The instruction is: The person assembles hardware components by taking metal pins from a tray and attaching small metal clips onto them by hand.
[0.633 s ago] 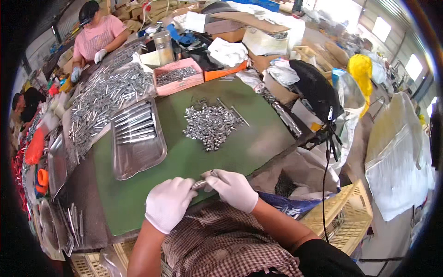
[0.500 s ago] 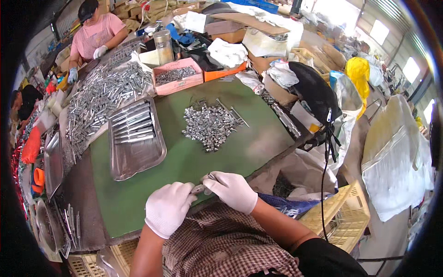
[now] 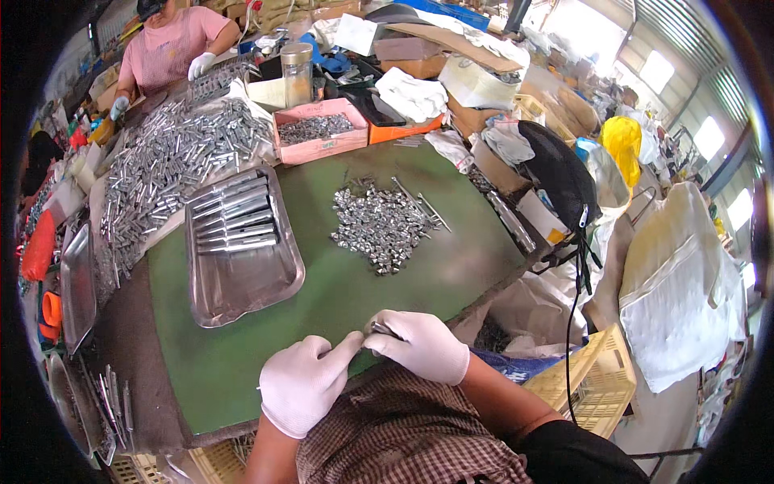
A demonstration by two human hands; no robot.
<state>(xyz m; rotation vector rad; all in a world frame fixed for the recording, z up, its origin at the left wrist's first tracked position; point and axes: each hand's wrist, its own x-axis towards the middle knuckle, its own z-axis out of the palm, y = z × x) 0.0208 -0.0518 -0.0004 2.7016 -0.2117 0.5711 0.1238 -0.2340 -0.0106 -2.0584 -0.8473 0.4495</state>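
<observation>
Both my hands wear white knit gloves and meet over the near edge of the green mat (image 3: 242,367). My right hand (image 3: 421,345) is closed on a small metal tube (image 3: 382,329), of which only a short length shows between thumb and fingers. My left hand (image 3: 306,382) is pinched closed with its fingertips against the right hand's; whatever lies in it is hidden. Ahead on the mat is a heap of small shiny metal parts (image 3: 379,230) with a few thin rods at its right. To the left, a metal tray (image 3: 242,294) holds a row of several metal tubes (image 3: 235,218).
A large pile of metal tubes (image 3: 177,153) lies beyond the tray. Behind the mat stand a pink box (image 3: 322,145) of small parts and a lidded jar (image 3: 297,77). A black bag (image 3: 556,165) sits at right, a yellow crate (image 3: 601,383) below. Another person (image 3: 173,48) works far left.
The metal piece that showed between my hands is now mostly covered by my fingers. My hands have come closer together, fingertips touching. The whole view has shifted slightly.
</observation>
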